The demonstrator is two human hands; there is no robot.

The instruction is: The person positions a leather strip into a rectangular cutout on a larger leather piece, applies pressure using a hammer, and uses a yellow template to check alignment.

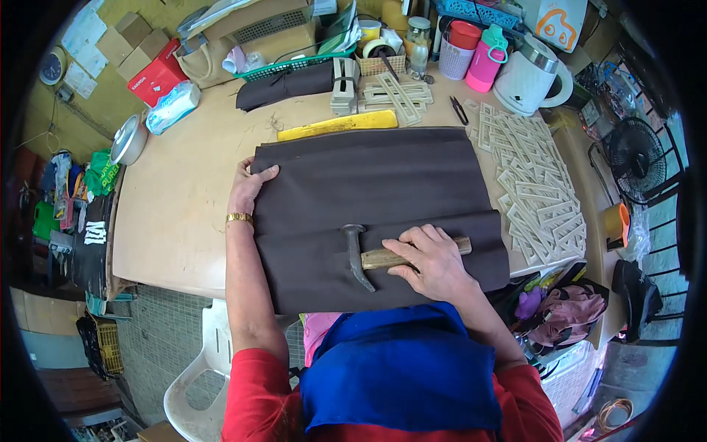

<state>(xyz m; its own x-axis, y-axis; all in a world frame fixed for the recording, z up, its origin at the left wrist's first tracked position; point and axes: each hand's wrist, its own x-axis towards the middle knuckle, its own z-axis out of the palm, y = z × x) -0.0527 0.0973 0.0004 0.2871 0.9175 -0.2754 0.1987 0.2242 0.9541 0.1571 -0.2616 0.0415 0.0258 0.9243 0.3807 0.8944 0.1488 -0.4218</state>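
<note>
A large dark brown sheet of leather-like material [368, 177], folded over along its near part, lies across the front of the table. On the near fold rests a hammer [379, 259] with a worn wooden handle and a dark, curved metal head pointing left. My right hand [431, 259] is closed around the handle, its thumb toward the head. At the far left corner of the sheet, my left hand [254, 184] grips the edge, thumb on top; its other fingers are partly hidden.
Beyond the sheet lies a yellow strip [339, 125]. Many pale rectangular frames [537, 184] are heaped on the right, near small black snips [459, 110]. A white kettle [532, 77], pink bottle [486, 59] and rolled dark material [286, 86] stand or lie along the back.
</note>
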